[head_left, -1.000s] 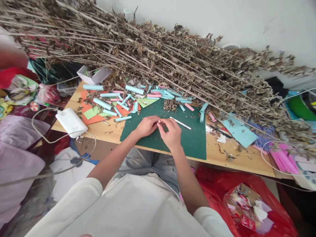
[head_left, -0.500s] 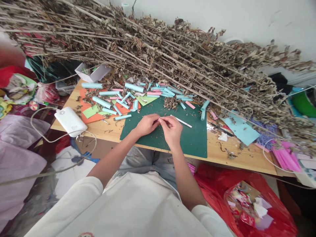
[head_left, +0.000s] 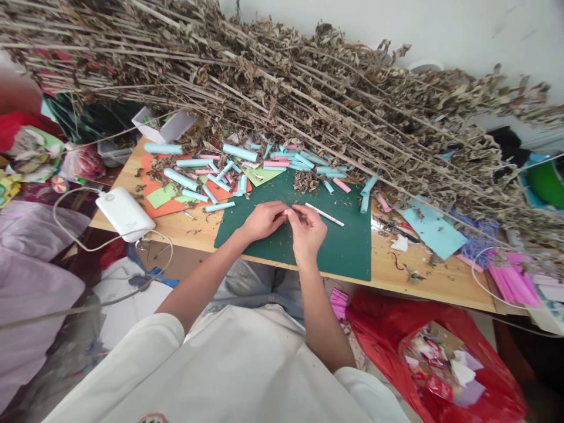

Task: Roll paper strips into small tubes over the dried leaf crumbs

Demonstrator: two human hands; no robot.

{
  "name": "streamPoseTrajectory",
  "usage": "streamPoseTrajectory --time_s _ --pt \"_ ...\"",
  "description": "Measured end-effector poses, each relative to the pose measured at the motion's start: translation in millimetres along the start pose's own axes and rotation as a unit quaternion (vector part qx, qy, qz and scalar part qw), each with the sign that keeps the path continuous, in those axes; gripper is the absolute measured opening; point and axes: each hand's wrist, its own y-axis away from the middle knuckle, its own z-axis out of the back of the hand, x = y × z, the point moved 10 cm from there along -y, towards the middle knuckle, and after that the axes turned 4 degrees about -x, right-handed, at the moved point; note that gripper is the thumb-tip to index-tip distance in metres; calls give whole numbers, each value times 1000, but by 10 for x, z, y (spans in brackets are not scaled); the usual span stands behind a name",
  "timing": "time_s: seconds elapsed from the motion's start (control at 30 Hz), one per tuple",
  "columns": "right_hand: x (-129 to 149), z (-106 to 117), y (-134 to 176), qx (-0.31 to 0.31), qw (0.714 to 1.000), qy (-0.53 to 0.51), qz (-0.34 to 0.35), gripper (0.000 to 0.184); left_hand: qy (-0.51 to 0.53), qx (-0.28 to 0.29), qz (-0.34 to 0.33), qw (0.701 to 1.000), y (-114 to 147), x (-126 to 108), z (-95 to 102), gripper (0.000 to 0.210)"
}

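Over the dark green cutting mat (head_left: 339,252), my left hand (head_left: 265,221) and my right hand (head_left: 308,230) meet at their fingertips. Both are closed in a pinch on a small pinkish piece (head_left: 289,211), mostly hidden by the fingers, so its kind is unclear. Just right of my right hand, a thin white stick (head_left: 325,214) lies on the mat. Beyond the fingers sits a small heap of crumbled dry leaves (head_left: 305,181). Rolled blue paper tubes (head_left: 240,153) and pink paper tubes (head_left: 341,185) lie scattered along the mat's far side.
A large bundle of dried leafy stalks (head_left: 282,88) spans the back. At left are a white power bank (head_left: 126,214) with a cable and orange paper (head_left: 152,182). Blue paper (head_left: 434,226) and a black pen (head_left: 403,233) lie right. A red bag (head_left: 374,323) hangs below.
My hands stay pinched together over the mat, with the right fingers shifted very slightly. A little more of the pinkish piece shows. The camera view has moved slightly.
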Motion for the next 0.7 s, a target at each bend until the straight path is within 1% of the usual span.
streamPoseTrajectory --time_s 0.13,0.2,0.3,0.43,0.53,0.7 --pt "-12 -54 8 15 999 -30 -13 30 -14 -1 -2 1000 2 8 -4 27" --pt "2 -46 31 10 1000 -29 -6 32 -15 2 -2 1000 3 13 -11 26" --pt "139 15 64 -7 999 3 52 29 -8 4 1 1000 4 16 -13 25" --pt "385 17 92 15 984 85 153 13 -5 1 0 1000 6 9 -6 25" --pt "463 -5 89 29 972 134 192 14 -4 0 -1 1000 9 12 -8 23" --pt "507 -60 115 41 950 181 253 15 14 -1 -6 1000 15 10 -12 20"
